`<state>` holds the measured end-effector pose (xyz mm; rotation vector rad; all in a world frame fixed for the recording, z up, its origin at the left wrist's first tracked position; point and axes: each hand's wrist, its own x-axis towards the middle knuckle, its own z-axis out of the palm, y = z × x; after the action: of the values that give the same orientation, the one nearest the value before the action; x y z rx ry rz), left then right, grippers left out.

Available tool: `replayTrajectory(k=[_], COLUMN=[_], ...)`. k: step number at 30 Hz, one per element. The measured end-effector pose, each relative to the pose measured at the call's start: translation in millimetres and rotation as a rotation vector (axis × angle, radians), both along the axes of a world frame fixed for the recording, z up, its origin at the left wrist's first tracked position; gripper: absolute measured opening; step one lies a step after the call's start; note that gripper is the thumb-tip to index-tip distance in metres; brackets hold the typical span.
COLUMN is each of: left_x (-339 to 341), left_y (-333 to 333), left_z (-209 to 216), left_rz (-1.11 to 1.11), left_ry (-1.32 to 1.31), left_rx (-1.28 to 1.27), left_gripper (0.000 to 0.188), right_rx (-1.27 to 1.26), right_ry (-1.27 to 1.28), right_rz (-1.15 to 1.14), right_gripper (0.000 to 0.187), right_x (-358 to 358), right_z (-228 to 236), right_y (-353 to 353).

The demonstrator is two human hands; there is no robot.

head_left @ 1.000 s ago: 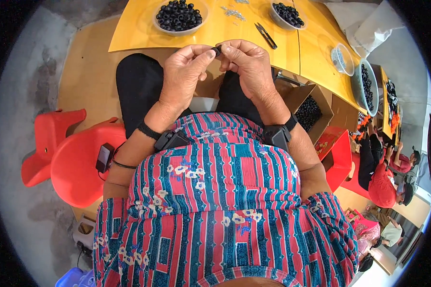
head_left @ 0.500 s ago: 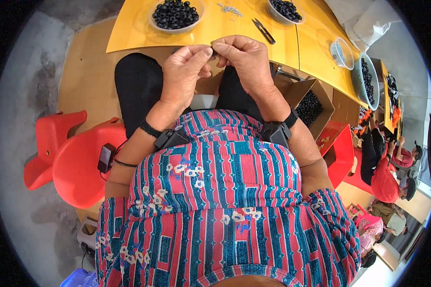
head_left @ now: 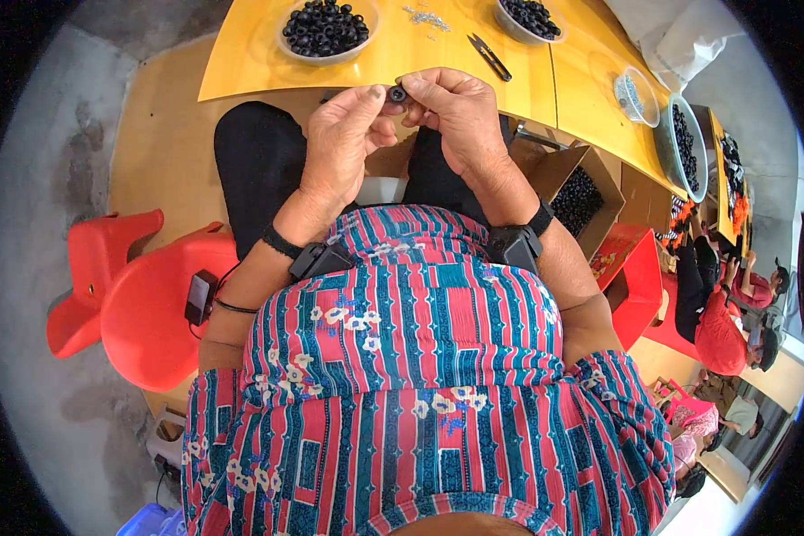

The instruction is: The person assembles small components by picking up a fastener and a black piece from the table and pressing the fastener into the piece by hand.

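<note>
Both forearms are raised from the lower edge and bent inward, so that the hands are brought together in front of the chest. The left hand (head_left: 344,134) is held with its back to the camera, fingers curled, thumb and forefinger pinched at the tips. The right hand (head_left: 456,116) is held likewise, fingers folded, its fingertips met against those of the left. A dark band is worn on each wrist.

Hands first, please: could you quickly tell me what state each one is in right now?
Left hand: closed, pinching the small black ring.
Right hand: closed, fingertips on the same ring.
</note>
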<state>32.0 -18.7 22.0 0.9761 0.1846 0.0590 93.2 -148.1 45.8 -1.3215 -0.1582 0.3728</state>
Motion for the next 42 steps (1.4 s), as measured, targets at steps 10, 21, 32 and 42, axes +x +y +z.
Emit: replayTrajectory(k=[10,21,32,42], left_x=[1,0,0,-1], left_y=[-2,3,6,0], left_z=[-2,-7,-3,4], left_rz=[-0.015,-0.064,-0.089,0.063], left_ry=[0.005,0.006,0.017,-0.056], left_rx=[0.039,-0.048,-0.047,0.280], left_gripper=[0.019,0.018,0.019,0.020], right_rx=[-0.073,-0.125,-0.073,-0.155], right_ry=[-0.054,-0.347,-0.236,-0.345], right_rz=[0.016,0.083,0.160,0.079], right_gripper=[0.012,0.008,0.012,0.011], right_x=[-1,2,7,-2], right_z=[0,-13,-11,0], right_y=[-2,-5,-10,-4])
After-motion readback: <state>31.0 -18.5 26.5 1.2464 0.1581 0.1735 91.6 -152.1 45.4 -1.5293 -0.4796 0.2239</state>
